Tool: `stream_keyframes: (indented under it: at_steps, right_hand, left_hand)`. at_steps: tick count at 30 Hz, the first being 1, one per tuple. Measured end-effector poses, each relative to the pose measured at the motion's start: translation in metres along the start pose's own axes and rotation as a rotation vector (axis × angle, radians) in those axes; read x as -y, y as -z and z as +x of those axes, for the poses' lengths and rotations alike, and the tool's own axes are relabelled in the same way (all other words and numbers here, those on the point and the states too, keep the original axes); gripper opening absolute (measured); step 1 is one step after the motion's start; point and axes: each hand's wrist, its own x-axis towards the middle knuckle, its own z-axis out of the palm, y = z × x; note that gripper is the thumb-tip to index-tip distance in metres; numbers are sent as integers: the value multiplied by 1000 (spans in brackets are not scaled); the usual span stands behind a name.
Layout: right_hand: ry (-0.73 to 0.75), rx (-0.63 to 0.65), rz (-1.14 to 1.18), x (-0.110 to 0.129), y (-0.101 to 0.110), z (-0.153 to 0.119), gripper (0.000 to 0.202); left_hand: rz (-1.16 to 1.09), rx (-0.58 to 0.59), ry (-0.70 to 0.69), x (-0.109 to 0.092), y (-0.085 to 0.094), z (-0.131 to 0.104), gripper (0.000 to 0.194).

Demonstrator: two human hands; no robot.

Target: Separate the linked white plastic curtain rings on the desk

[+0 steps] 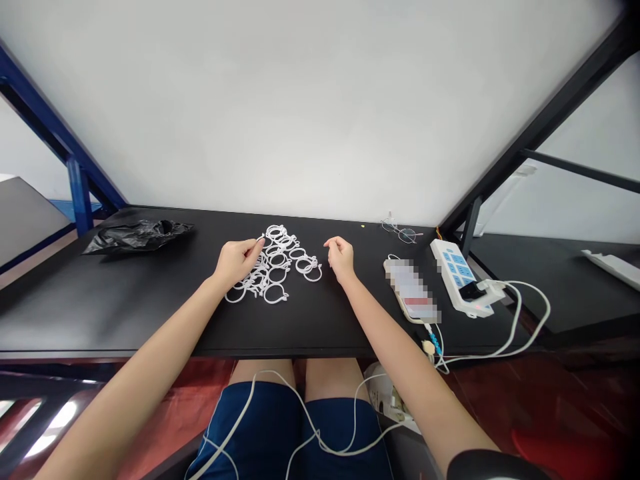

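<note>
My left hand (240, 259) is closed in a pinch over the left part of a pile of white plastic rings (275, 293). A bit of a white ring (261, 237) shows at its thumb and fingertip; the rest of that ring is hidden. The rings are thin loops with small tabs, lying loose and overlapping on the black table (310, 327). Right of the pile, my right hand (341, 258) hovers with its fingers curled in, apart from the rings. Whether anything small is inside its curled fingers is hidden.
A crumpled black plastic bag (137, 238) lies at the left. Toward the right are eyeglasses (403, 233), a phone (411, 290) on a cable and a white power strip (457, 270). White cords (517, 313) loop over the table edge and across my lap. A pale wall stands behind.
</note>
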Motion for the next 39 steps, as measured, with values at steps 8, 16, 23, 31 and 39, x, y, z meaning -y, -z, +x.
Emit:
stream_keyframes:
  at_steps: [8,16,23,31,39]
  right_hand:
    - [-26,-60,64,4,-1,-1,15]
    - [-33,-60,70,7,-1,-2,15]
    - [-51,-55,84,8,-1,-3,15]
    - [-57,-51,85,9,-1,-3,13]
    - [-51,-48,78,9,-1,-3,13]
  left_hand:
    - [38,-65,2,2,1,0,48]
    - [38,-34,10,2,1,1,48]
    - [48,-29,21,3,1,1,47]
    - [39,-22,36,1,2,1,46]
    - [37,-18,38,0,2,1,45]
